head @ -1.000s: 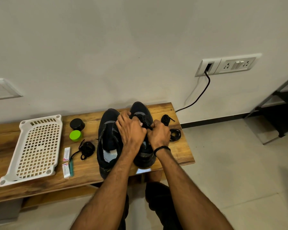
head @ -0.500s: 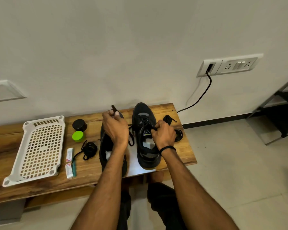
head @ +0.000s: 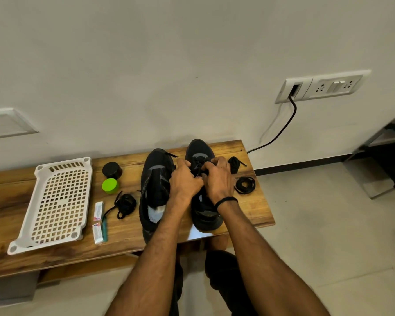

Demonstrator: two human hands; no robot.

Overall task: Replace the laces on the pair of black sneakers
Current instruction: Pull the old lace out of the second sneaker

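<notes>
Two black sneakers stand side by side on the wooden bench (head: 258,208), toes toward the wall: the left sneaker (head: 154,179) and the right sneaker (head: 200,151). My left hand (head: 184,181) and my right hand (head: 217,176) meet over the right sneaker's eyelets, fingers curled, pinching its black lace (head: 200,166). A lace end (head: 170,154) lies across the left sneaker's toe. Loose black laces lie in a bundle left of the shoes (head: 124,202), in a coil to the right (head: 245,185) and in another bundle behind it (head: 235,163).
A white perforated tray (head: 59,204) lies at the bench's left. A black jar (head: 111,169), a green lid (head: 110,185) and two small packets (head: 98,221) sit between tray and shoes. A black cable (head: 281,131) runs from the wall socket down behind the bench.
My left hand, which had pulled a lace end up and out to the left, has come back to the right sneaker's eyelets beside my right hand.
</notes>
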